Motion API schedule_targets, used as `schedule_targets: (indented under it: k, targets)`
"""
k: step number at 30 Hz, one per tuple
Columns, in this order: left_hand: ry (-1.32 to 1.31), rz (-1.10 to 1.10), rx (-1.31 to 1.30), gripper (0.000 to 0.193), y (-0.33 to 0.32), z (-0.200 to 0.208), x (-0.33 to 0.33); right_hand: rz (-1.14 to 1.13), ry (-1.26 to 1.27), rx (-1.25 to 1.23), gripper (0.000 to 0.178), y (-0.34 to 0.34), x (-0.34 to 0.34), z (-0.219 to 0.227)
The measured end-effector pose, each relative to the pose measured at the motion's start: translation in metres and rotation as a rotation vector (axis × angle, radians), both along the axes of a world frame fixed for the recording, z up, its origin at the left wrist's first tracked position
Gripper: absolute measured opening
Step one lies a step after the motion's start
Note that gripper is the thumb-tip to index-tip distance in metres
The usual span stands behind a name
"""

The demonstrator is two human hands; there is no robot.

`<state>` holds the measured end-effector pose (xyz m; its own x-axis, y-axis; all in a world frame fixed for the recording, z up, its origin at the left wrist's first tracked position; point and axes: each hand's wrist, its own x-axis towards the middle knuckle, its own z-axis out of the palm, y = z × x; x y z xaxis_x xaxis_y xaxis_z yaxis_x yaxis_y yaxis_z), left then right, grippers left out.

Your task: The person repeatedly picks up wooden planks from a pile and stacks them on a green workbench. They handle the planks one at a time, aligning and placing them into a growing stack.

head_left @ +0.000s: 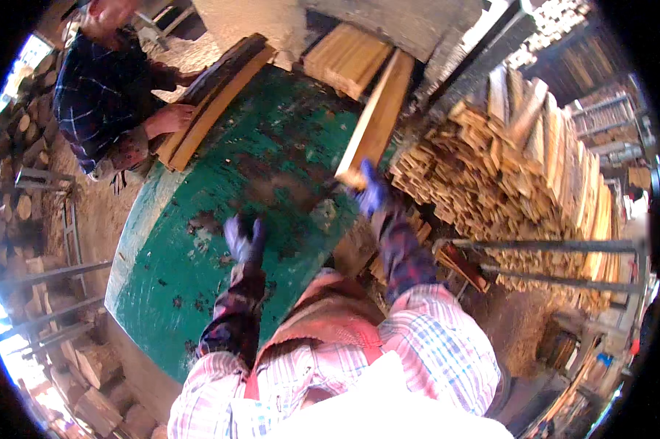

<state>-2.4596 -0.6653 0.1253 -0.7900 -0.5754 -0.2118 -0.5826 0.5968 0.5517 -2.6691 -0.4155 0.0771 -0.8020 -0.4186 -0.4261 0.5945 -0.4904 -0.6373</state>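
My right hand (372, 194), in a purple-blue glove, grips the near end of a pale wooden plank (379, 121). The plank slants away from me along the right edge of a green table (161, 293). Over the middle of that table, my left hand (246, 240) wears the same kind of glove; its thumb and fingers are apart and nothing is in it. Dark bark crumbs (271, 186) lie on the surface just beyond it.
Across the table at the left, a person (99, 102) has both hands on bark-edged boards (216, 102). Stacked planks (348, 55) lie at the far end. A large pile of cut wood (483, 183) stands right, behind a metal rail (549, 246). Logs (99, 366) lie at lower left.
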Motion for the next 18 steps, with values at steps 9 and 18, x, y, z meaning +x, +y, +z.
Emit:
schedule_targets:
  k: [9, 18]
  targets:
    - [0.185, -0.156, 1.962, 0.066, 0.185, -0.058, -0.119, -0.005, -0.003, 0.144, 0.076, 0.114, 0.305, 0.068]
    - [0.94, -0.998, 0.935, 0.049, 0.308, 0.212, -0.243, -0.459, 0.407, 0.414, 0.044, 0.235, 0.086, 0.108]
